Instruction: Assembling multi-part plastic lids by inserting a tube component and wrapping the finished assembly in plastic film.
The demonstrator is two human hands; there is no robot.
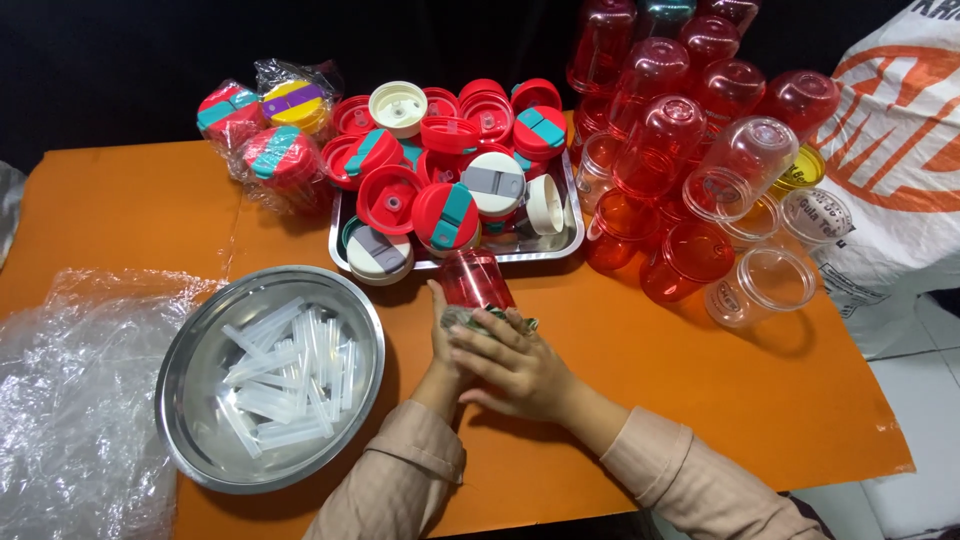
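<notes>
Red and see-through, the cup (477,279) lies on its side near the middle of the orange table (700,390), just in front of the steel tray (572,240). Both hands are closed round its lower end: the right hand (515,362) lies over the top with fingers spread, the left hand (443,335) grips from beneath, mostly hidden. Lids (445,165) in red, teal and cream fill the tray. Toward the left front corner, a steel bowl (190,380) holds clear straws (285,375). Stacked cups (690,150) crowd the right rear corner.
</notes>
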